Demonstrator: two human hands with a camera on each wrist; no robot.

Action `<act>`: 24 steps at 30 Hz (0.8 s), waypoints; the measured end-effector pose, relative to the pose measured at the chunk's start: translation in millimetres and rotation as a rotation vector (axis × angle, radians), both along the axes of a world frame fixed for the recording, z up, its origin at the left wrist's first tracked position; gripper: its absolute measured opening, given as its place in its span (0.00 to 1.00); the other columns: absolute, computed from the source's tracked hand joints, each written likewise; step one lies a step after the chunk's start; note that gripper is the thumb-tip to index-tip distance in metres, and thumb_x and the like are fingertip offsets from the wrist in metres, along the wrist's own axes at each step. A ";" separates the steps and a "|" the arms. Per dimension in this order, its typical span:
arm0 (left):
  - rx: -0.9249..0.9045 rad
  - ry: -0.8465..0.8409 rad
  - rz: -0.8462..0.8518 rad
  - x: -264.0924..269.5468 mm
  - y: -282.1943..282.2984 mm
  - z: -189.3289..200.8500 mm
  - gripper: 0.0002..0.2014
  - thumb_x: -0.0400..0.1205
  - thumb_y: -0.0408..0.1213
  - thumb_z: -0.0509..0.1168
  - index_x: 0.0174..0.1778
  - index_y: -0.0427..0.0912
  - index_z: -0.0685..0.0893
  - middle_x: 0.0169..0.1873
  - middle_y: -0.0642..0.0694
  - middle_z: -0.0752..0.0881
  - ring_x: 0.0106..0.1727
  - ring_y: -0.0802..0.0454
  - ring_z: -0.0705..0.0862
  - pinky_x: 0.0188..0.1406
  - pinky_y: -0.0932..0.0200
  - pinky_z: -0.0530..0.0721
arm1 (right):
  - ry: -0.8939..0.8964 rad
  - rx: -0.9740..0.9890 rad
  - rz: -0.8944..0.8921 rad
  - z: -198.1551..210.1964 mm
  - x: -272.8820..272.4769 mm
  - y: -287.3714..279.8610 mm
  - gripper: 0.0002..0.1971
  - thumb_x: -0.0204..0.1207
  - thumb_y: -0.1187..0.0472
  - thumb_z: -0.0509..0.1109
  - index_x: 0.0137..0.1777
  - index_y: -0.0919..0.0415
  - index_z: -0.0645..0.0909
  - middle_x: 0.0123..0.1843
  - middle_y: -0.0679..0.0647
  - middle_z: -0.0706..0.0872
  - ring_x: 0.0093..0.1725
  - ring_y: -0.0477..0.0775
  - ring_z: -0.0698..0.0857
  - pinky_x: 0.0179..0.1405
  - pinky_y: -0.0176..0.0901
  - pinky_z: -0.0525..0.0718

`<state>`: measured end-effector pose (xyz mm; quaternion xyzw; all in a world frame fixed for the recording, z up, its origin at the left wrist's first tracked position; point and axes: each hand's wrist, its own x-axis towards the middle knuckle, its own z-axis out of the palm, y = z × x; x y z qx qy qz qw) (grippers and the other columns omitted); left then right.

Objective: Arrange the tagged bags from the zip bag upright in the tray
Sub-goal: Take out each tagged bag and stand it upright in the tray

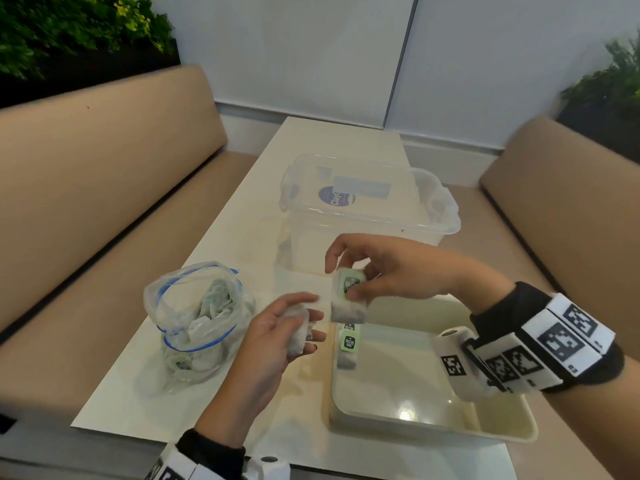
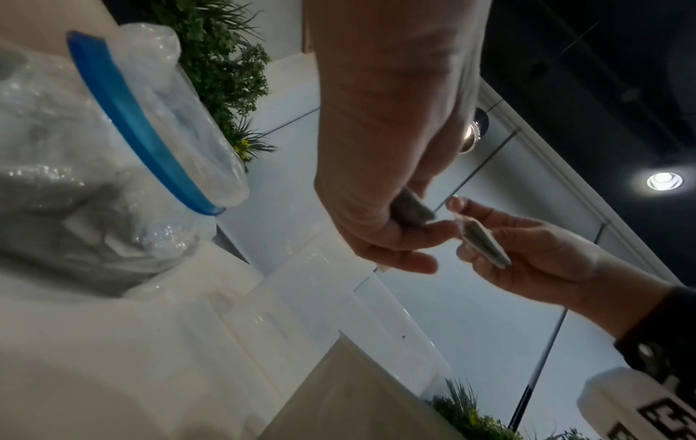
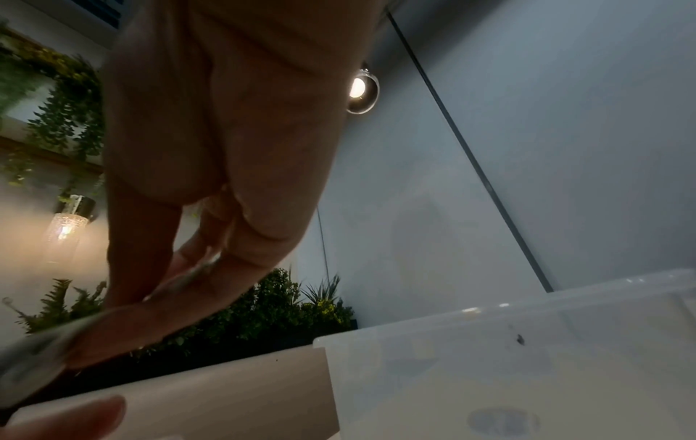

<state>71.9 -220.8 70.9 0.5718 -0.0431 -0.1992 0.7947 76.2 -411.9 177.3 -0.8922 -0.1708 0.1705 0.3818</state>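
My right hand [image 1: 360,275] pinches a tea bag with a green tag [image 1: 349,299] above the far left corner of the white tray [image 1: 433,424]. Two tagged bags [image 1: 347,344] stand against the tray's left wall. Beside it, my left hand [image 1: 294,327] holds another bag [image 1: 298,330] in its curled fingers, palm up. The open zip bag [image 1: 194,323] with a blue seal holds several more bags on the table's left. In the left wrist view the left hand [image 2: 406,238] grips a bag [image 2: 414,210] and the right hand [image 2: 489,238] pinches one [image 2: 484,244]. The right wrist view shows my blurred right hand [image 3: 180,268].
A clear lidded storage box [image 1: 367,216] stands behind the tray on the cream table [image 1: 242,220]. Tan benches [image 1: 104,174] flank both sides. The table's near edge runs just below the tray.
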 end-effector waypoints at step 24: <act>-0.048 0.216 0.097 7.4 14.2 -7.7 0.15 0.82 0.21 0.51 0.51 0.31 0.83 0.43 0.38 0.85 0.37 0.43 0.87 0.26 0.65 0.84 | 0.031 -0.602 0.092 -54.4 -3.2 -17.1 0.16 0.73 0.68 0.64 0.47 0.49 0.90 0.50 0.47 0.90 0.48 0.48 0.85 0.56 0.43 0.83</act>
